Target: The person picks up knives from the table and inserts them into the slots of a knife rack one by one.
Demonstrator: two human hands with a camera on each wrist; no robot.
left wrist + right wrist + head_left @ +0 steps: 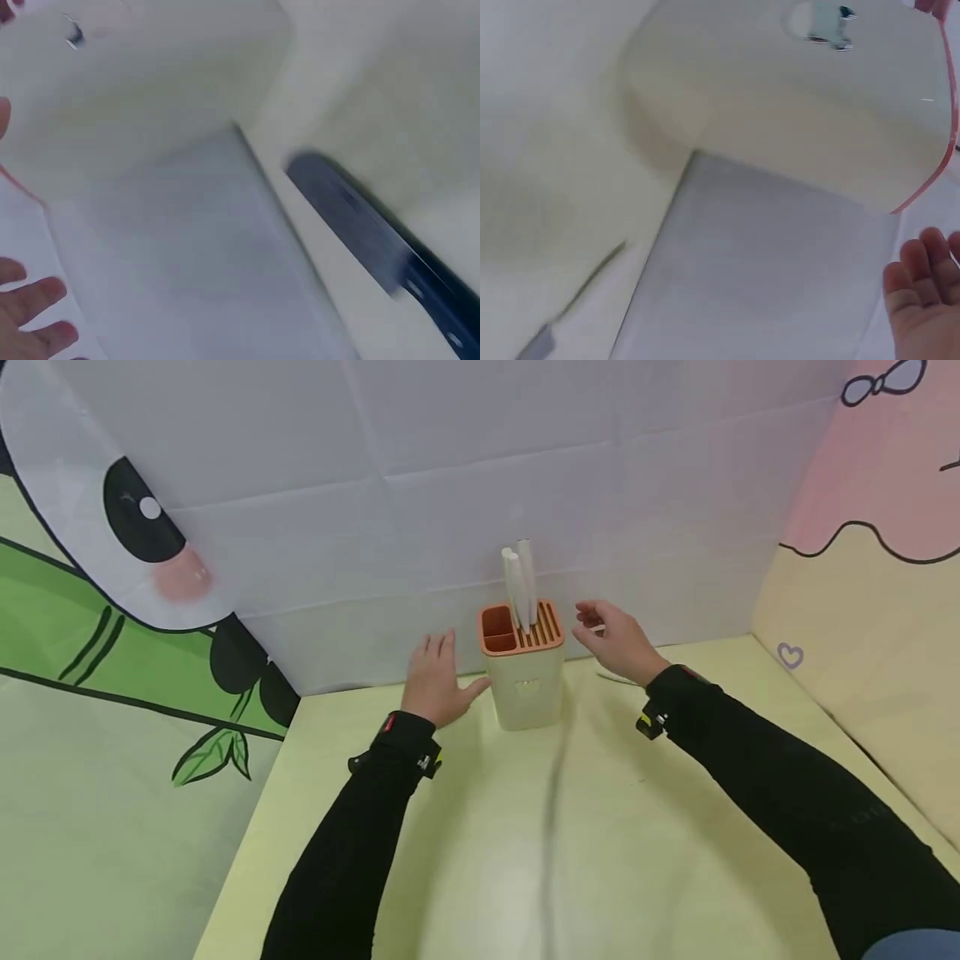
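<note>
Cream holder point(527, 697) between two hands

The left hand point(438, 685) is loosely spread, empty, its thumb just beside the holder. The right hand point(618, 643) has slightly bent fingers, nothing visibly held. White handles point(517, 589) rise between both hands' fingers.

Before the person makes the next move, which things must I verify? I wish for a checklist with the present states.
1. Cream, rounded-edge block with slotted orange top stands upright: ok.
2. Long white pieces stand in the orange top: ok.
3. Left hand holds nothing: ok.
4. Left thumb touches the block: cannot tell.
5. Knife with black riveted handle is put away: not ok, it lies on the table.
6. Slim, pale-ended utensil, blurred, is put away: not ok, also on the table.
</note>
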